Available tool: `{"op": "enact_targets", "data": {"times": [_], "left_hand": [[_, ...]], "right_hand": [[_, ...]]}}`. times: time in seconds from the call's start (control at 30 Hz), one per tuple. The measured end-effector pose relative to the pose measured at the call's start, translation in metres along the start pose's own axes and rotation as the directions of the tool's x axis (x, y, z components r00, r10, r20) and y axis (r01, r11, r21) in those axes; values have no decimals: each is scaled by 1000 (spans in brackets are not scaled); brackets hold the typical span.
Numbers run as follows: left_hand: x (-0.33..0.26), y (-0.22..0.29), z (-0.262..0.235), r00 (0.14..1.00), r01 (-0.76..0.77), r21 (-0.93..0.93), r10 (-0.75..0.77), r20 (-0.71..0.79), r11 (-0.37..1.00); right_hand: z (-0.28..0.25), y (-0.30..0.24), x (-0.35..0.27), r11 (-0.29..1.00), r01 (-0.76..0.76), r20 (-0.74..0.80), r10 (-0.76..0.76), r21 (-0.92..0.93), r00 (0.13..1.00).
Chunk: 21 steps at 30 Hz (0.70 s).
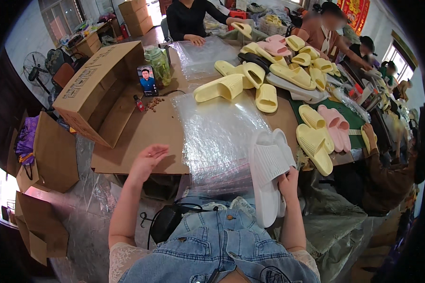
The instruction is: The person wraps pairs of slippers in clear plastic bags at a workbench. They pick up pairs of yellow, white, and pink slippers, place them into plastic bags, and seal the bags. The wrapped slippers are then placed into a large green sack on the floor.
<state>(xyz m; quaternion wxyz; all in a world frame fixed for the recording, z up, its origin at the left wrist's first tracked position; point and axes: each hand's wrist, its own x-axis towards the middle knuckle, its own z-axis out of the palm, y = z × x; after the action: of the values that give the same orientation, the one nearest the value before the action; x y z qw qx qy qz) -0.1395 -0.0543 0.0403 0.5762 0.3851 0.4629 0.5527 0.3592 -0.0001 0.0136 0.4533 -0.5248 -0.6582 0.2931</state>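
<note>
Indoors, crowded workroom, cardboard-covered table (141, 137), clear bags (217, 127), yellow slippers (274, 70)

Two white slippers (268, 167) sit stacked as a pair at the near edge of the table. Pink slippers (334, 126) come to about four: two on the green mat, two more in the far pile. Yellow slippers (222, 87) are the bulk, fifteen or more as far as I can count, since the far heap overlaps too much for an exact figure. One phone (147, 80) stands upright, one green jar (158, 63) behind it, and one big open cardboard box (94, 89) lies on its side.
</note>
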Motion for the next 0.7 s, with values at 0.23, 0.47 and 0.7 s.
{"op": "enact_targets", "data": {"times": [0.23, 0.47, 0.7], "left_hand": [[-28, 32, -9, 974, -69, 341, 137, -180, 937], [14, -3, 71, 841, -376, 760, 539, 39, 531], [48, -3, 169, 739, -582, 812, 443, 507, 41]], "right_hand": [[9, 7, -1, 997, 51, -43, -54, -62, 998], [3, -7, 2, 1000, 13, -57, -14, -2, 998], [-9, -11, 6, 1000, 19, -83, -19, -5, 996]]}}
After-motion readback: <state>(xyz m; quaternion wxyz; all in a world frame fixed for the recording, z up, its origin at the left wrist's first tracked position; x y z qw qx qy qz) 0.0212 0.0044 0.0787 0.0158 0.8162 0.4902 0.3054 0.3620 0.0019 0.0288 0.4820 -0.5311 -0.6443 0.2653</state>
